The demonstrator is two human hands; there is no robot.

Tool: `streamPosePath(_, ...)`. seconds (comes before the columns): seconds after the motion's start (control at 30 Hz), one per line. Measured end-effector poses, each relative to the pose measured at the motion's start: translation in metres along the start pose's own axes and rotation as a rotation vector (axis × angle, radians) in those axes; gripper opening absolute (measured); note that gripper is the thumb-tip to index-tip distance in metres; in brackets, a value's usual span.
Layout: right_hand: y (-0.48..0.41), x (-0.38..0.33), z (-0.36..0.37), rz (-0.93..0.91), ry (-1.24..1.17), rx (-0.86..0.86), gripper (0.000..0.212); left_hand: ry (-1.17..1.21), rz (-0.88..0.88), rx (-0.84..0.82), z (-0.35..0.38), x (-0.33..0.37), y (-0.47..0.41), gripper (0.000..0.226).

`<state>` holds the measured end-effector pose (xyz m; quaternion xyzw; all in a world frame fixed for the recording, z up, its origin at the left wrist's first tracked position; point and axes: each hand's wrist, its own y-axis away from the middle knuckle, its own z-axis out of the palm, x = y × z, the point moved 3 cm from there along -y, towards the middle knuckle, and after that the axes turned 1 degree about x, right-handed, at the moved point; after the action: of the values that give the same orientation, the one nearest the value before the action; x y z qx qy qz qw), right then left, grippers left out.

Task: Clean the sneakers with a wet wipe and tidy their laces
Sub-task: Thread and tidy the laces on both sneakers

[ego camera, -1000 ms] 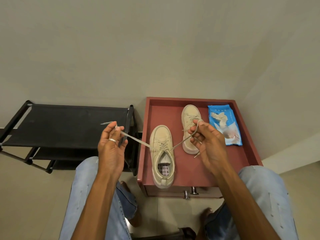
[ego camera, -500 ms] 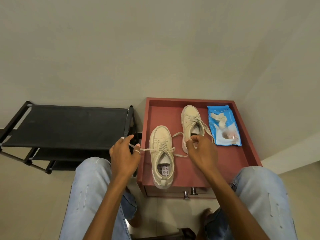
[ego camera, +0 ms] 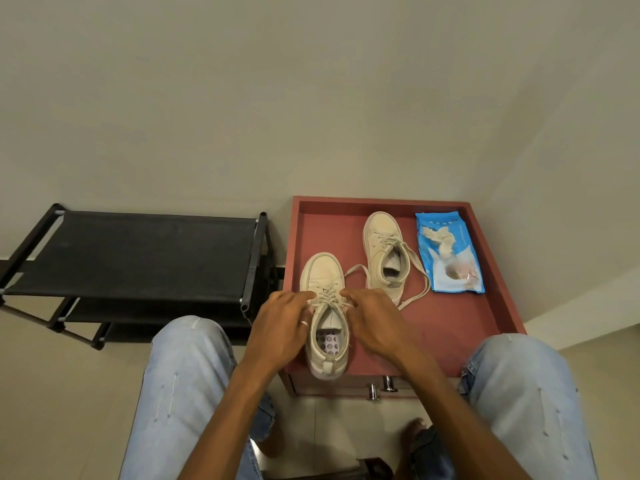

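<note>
My left hand [ego camera: 282, 323] and right hand [ego camera: 374, 322] pinch the laces [ego camera: 327, 294] of the near sneaker [ego camera: 323, 271], its toe pointing far, lengthwise near-to-far

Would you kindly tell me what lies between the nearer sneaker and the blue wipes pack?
The other sneaker, untied, lies between them on the red top; the head view shows it.
</note>
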<state>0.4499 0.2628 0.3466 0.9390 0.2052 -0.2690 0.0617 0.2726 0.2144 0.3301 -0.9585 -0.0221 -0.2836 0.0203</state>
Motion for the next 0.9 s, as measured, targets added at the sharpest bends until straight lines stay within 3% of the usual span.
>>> streamPosePath(0.17, -0.003, 0.008, -0.009, 0.063, -0.013, 0.049, 0.027, -0.036, -0.034, 0.045, -0.009, -0.001, 0.002, 0.027)
streamPosePath(0.27, -0.002, 0.012, -0.015, 0.148, -0.049, 0.057, 0.033, -0.018, -0.084, 0.079, -0.017, -0.001, 0.003, 0.026)
streamPosePath(0.37, -0.003, 0.014, -0.02, 0.223, -0.209, 0.043, 0.048, 0.169, -0.142, 0.113, -0.024, 0.002, 0.002, 0.034)
streamPosePath(0.5, -0.002, 0.003, -0.032, 0.199, -0.433, 0.071, 0.05, 0.47, -0.205, 0.148, -0.03, 0.013, 0.002, 0.028)
streamPosePath(0.63, -0.001, -0.009, -0.036, 0.154, -0.578, 0.153, 0.043, 0.673, -0.123, 0.099, -0.027, 0.023, 0.0, 0.008)
streamPosePath(0.77, 0.001, -0.024, -0.039, 0.074, -0.602, 0.223, 0.025, 0.732, -0.033, -0.063, -0.012, 0.032, 0.0, 0.006)
streamPosePath(0.9, 0.002, -0.033, -0.03, -0.018, -0.565, 0.218, 0.012, 0.694, 0.089, -0.098, -0.007, 0.039, 0.001, 0.014)
